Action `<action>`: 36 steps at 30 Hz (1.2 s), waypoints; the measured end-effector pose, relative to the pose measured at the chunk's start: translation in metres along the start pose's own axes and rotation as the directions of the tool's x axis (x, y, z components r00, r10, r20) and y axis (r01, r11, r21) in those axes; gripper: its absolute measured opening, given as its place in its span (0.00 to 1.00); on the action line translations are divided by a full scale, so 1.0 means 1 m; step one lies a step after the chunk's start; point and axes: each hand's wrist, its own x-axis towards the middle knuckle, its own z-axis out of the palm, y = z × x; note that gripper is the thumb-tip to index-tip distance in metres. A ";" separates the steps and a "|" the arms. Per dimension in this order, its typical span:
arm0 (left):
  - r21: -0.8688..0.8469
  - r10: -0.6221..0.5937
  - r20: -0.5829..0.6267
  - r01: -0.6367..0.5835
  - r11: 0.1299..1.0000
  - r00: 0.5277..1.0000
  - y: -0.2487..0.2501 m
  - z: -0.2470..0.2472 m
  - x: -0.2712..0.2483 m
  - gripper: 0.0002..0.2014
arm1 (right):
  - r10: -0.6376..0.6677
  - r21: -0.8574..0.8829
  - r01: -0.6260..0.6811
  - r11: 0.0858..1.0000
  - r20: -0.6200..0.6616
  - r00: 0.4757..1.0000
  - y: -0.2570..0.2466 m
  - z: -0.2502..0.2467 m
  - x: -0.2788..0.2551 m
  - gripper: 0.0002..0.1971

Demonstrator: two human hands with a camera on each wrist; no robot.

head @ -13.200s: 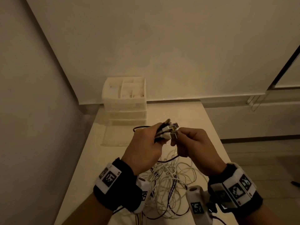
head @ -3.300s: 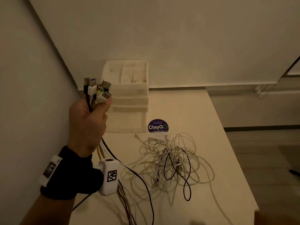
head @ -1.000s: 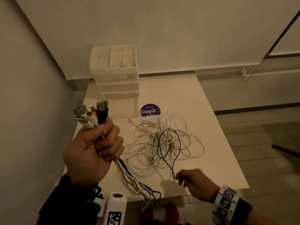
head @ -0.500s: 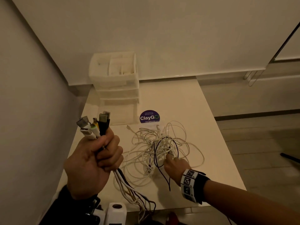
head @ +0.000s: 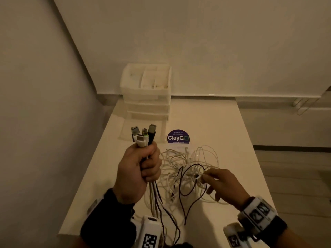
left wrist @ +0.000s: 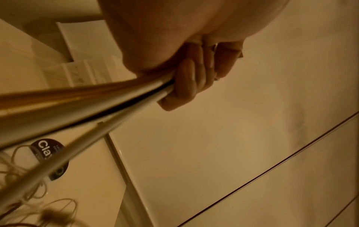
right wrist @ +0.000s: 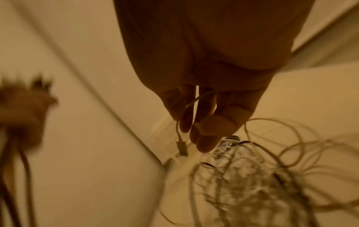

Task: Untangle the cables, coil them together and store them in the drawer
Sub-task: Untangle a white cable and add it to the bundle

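Note:
My left hand (head: 141, 169) is raised above the table's left side, fist closed round a bundle of cable ends (head: 144, 136) whose plugs stick up; their cords (left wrist: 81, 104) hang down past my wrist. A tangle of white cables and one black cable (head: 189, 174) lies on the white table (head: 223, 126). My right hand (head: 218, 183) is over the tangle's right side and pinches a thin white cable (right wrist: 191, 102) whose small plug (right wrist: 181, 147) dangles below the fingers. The translucent drawer unit (head: 146, 93) stands at the back left, its lowest drawer pulled out.
A round purple ClayGo sticker (head: 178, 137) sits on the table between the drawer unit and the tangle. A wall runs close along the left. The table's right edge drops to a tiled floor (head: 295, 167).
My right hand came in from the front edge into the tangle, then drew back to the right with a thin white cable pinched. The left hand kept its grip on the bundle.

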 end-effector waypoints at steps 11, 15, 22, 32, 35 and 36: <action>0.302 0.090 -0.058 -0.069 0.951 0.994 -0.025 0.032 0.028 0.18 | -0.319 0.633 0.316 0.707 -0.113 0.941 -0.112 0.006 -0.057 0.11; 0.384 0.103 -0.100 -0.057 0.922 0.990 -0.028 0.035 0.031 0.15 | -0.371 0.495 0.428 0.756 -0.214 0.904 -0.124 0.019 -0.058 0.16; 0.457 0.079 -0.131 -0.010 0.890 0.988 -0.030 0.031 0.034 0.12 | -0.635 -0.296 0.562 0.772 -0.317 0.705 -0.121 0.018 -0.052 0.17; 0.273 0.260 -0.329 -0.172 0.947 0.908 -0.011 0.013 0.047 0.18 | -0.530 -0.198 0.494 0.847 -0.237 0.814 -0.086 0.033 -0.043 0.10; 0.126 0.276 -0.304 -0.249 0.960 0.912 0.014 0.003 0.049 0.18 | -0.399 0.079 0.406 0.911 -0.084 0.913 -0.058 0.035 -0.031 0.11; 0.123 0.281 -0.295 -0.255 0.959 0.913 0.023 -0.001 0.049 0.18 | -0.389 0.079 0.395 0.915 -0.072 0.918 -0.049 0.035 -0.026 0.12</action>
